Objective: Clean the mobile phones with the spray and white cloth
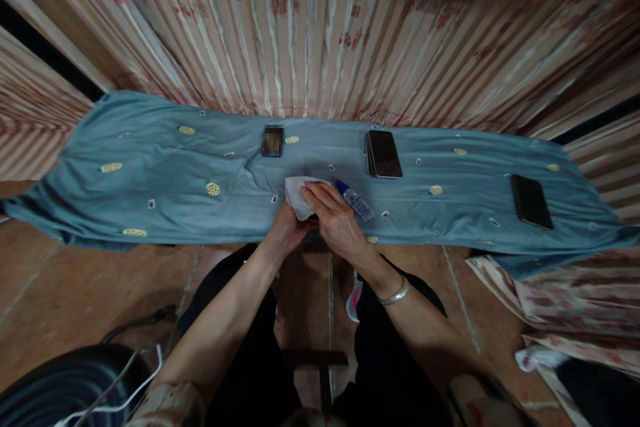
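My right hand [333,213] presses a white wipe [297,197] with bent fingers, near the front edge of the cloth-covered table. Close against it from the left, my left hand [287,227] is closed around something beneath the wipe. Only a sliver of a dark edge shows there, so I cannot make out what it is. Just beyond my right hand lies a small clear bottle [359,204] with a blue cap, on its side.
A teal patterned cloth [250,220] covers the long narrow table. A small stack of phones [384,153] lies behind the bottle, and another dark phone [531,201] is at the right. A blurred dark square [273,141] sits back left. Curtains [310,47] hang behind.
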A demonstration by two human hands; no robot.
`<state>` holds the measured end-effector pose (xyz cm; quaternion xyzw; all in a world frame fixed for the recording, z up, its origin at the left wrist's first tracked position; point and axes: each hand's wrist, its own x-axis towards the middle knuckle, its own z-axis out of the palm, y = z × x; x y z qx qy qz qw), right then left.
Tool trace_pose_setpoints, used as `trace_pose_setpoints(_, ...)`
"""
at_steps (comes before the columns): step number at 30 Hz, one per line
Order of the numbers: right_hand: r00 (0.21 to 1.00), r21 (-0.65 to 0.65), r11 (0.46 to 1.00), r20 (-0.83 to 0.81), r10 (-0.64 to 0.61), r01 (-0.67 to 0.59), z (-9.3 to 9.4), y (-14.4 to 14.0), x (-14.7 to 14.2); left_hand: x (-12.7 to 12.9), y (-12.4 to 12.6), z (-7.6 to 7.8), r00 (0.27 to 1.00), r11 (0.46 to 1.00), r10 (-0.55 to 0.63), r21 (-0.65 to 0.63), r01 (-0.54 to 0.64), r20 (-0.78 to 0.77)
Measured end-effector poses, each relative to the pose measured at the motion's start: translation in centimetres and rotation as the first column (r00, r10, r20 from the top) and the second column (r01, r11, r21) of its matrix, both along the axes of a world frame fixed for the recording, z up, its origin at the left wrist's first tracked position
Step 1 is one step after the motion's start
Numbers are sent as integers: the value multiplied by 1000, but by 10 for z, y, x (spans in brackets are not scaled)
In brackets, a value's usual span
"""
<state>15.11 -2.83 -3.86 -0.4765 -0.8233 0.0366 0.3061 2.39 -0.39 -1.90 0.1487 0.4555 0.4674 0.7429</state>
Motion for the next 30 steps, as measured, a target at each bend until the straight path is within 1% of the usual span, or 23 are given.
trace_pose_setpoints(6, 1000, 23, 1000, -16, -10, 11, -2, 1, 2, 5, -2, 2, 996, 999, 27, 16, -28, 81)
trace_pose_setpoints(10, 1000, 21, 999, -14, -24, 24, -2, 4, 4, 7, -2, 0, 993, 1000, 20, 14, -22, 119)
trace_pose_setpoints(16, 999, 37, 999, -26, 24, -23, -2, 1, 0, 4, 0, -3, 993, 996, 83, 12, -84, 89)
trace_pose_setpoints(21, 1000, 17, 1000, -28, -3, 3, -1, 2, 1, 6, -1, -4, 995, 998, 29, 45, -33, 91)
trace_pose_setpoints(24, 1000, 3, 1000, -24, -18, 18, 1, 3, 4, 6, -2, -3, 997, 999, 11, 34, -14, 76)
trace_pose_setpoints(27, 999, -21, 999, -25, -36, 36, 0, 4, 6, 2, 0, 0, 998, 1000, 16, 25, -18, 54)
trace_pose_setpoints(30, 997, -35, 997, -31, -69, 68, -3, 5, 8, -3, 2, 1, 999, 998, -12, 67, 9, 46)
